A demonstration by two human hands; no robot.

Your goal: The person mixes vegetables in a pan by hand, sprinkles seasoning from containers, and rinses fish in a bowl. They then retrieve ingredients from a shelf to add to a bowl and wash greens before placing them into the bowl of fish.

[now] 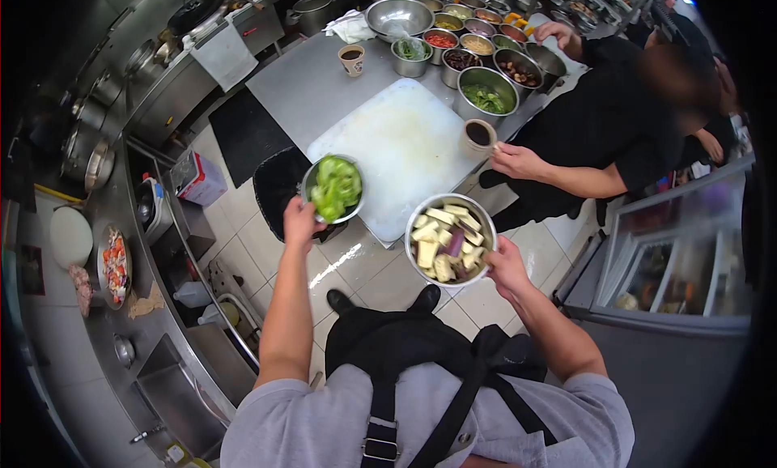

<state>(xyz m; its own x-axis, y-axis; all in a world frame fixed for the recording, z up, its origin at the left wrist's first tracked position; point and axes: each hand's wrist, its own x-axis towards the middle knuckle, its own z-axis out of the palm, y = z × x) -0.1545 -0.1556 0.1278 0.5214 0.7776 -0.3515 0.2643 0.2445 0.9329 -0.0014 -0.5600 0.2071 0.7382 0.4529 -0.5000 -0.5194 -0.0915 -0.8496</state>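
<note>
My left hand [299, 223] grips the rim of a metal bowl [362, 193] filled with cut green peppers [336, 189]. This bowl hangs in the air by the near left corner of a white cutting board [396, 152]. In my right hand [507, 267] is a wider metal bowl [408, 253], full of pale eggplant pieces [443, 240], some with purple skin. It is held over the floor, in front of my apron and nearer to me than the board. The fingers of both hands are partly hidden by the bowls.
A co-worker's hand [518, 160] holds a paper cup of dark drink [477, 136] beside the board. Another cup [351, 61] stands on the steel table [279, 75]. Several ingredient bowls crowd the back. A black bin [277, 185] stands at left, a glass-topped fridge [672, 257] at right.
</note>
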